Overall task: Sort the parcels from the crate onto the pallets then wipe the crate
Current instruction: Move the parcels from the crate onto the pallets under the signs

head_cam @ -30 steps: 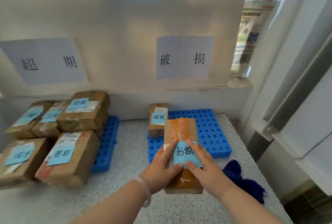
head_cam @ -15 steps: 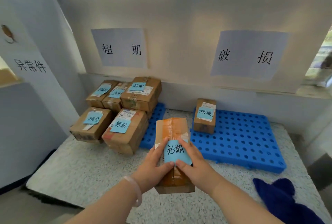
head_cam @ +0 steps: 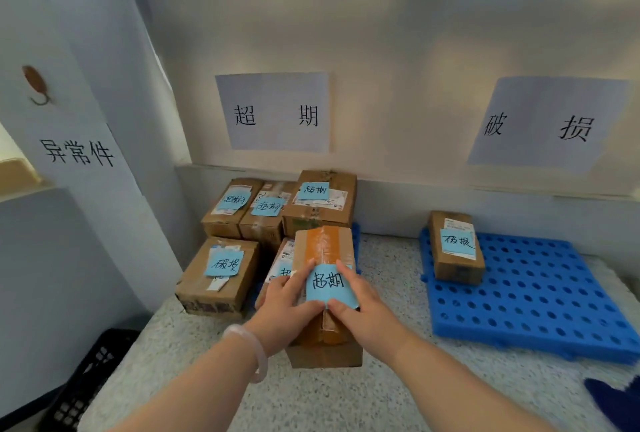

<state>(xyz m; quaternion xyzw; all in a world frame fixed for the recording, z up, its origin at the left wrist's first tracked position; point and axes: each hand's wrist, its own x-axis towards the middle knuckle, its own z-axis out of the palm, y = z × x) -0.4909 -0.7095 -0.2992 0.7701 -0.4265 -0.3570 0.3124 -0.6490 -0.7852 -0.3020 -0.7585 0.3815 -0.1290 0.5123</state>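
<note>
I hold a long brown taped parcel [head_cam: 323, 248] with a blue note reading 超期 above the speckled counter. My left hand [head_cam: 284, 310] grips its left side and my right hand [head_cam: 363, 314] grips its right side, thumbs on top. Its far end overlaps the stack of parcels [head_cam: 311, 203] that covers the left blue pallet [head_cam: 356, 234], under the 超期 wall sign. The right blue pallet [head_cam: 540, 296], under the 破损 sign, carries one small parcel [head_cam: 455, 248] labelled 破损. A black crate [head_cam: 86, 379] stands on the floor at the lower left.
A dark blue cloth [head_cam: 613, 400] lies at the counter's right front corner. A parcel [head_cam: 220, 276] with a 破损 note sits at the front left of the left stack. A white wall panel closes off the left side.
The view has swung left and both hands have carried the parcel leftward, from in front of the right pallet to the left stack.
</note>
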